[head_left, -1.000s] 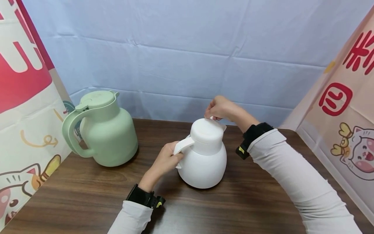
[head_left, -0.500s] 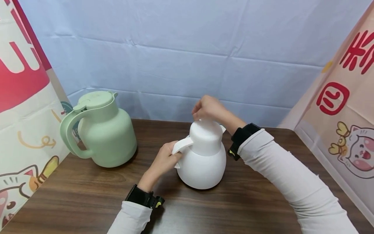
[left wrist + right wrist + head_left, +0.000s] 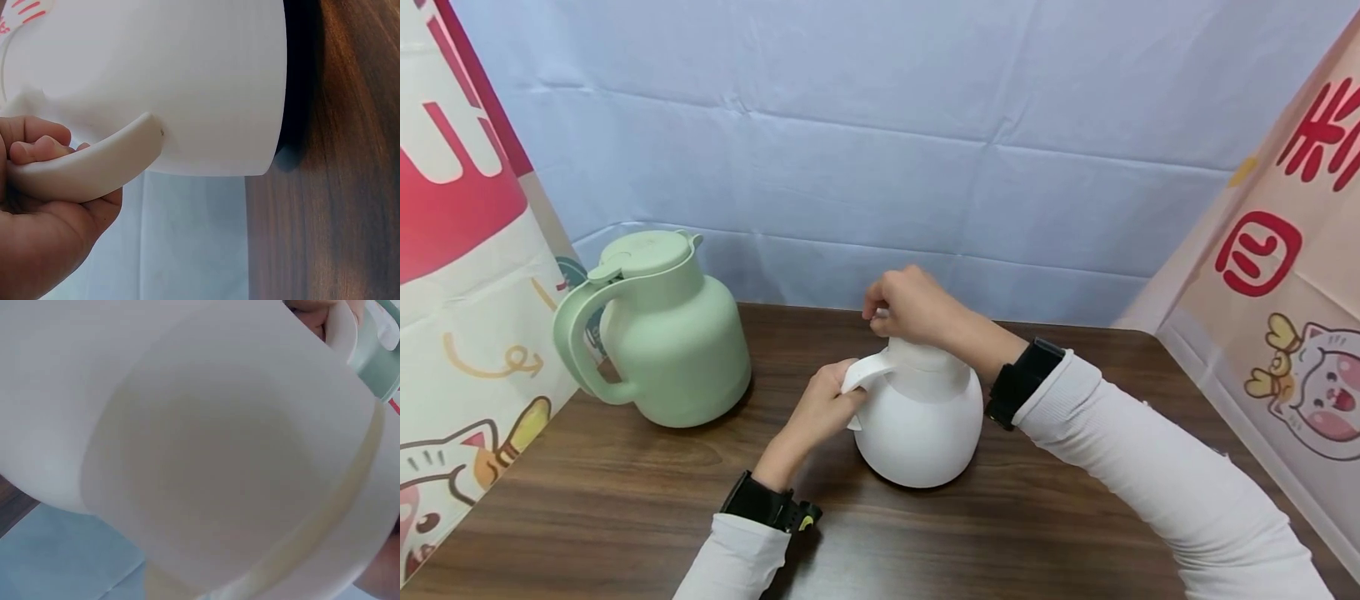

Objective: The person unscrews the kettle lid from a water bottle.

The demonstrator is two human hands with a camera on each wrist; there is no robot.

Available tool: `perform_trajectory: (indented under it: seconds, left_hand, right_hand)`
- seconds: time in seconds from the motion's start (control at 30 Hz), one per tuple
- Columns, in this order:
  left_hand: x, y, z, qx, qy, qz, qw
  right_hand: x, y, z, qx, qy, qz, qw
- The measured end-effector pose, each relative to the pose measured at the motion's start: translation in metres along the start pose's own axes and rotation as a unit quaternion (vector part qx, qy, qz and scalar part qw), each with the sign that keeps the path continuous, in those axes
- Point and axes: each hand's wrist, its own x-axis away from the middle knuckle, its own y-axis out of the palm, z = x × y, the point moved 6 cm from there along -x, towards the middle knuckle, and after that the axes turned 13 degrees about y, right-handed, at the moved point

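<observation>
A white thermos jug (image 3: pixel 921 433) stands upright on the wooden table in the head view. My left hand (image 3: pixel 827 408) grips its handle (image 3: pixel 868 369); in the left wrist view, fingers curl around that white handle (image 3: pixel 94 165). Across the jug's top lies my right hand (image 3: pixel 917 308), with bent fingers reaching past the left side of the lid. It covers most of the lid, and whether the fingertips pinch anything is hidden. The right wrist view is filled by the jug's white wall (image 3: pixel 206 437), with a yellowish band near the lid end.
A larger pale green thermos jug (image 3: pixel 673 350) stands at the left, its handle pointing left. Behind the wooden table (image 3: pixel 1000 533) hangs a pale blue cloth (image 3: pixel 850 167). Printed cloths (image 3: pixel 1292 350) flank both sides.
My right hand has moved left from the jug's spout side and come down over the lid. The left hand keeps its hold on the handle, and the jug stays in place.
</observation>
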Motion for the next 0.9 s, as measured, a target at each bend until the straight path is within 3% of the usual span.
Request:
perform_trajectory:
  seconds: [0.27, 0.5, 0.9]
  left_hand:
    - [-0.001, 0.002, 0.001, 0.012, 0.006, -0.018, 0.9998]
    - [-0.001, 0.001, 0.000, 0.015, 0.000, -0.016, 0.9998]
    - [0.000, -0.001, 0.006, 0.025, -0.011, -0.011, 0.9996]
  right_hand:
    - [0.028, -0.001, -0.010, 0.002, -0.091, 0.039, 0.995]
    - [0.047, -0.001, -0.017, -0.017, -0.177, 0.090, 0.980]
    - [0.072, -0.003, -0.015, -0.026, -0.238, 0.158, 0.958]
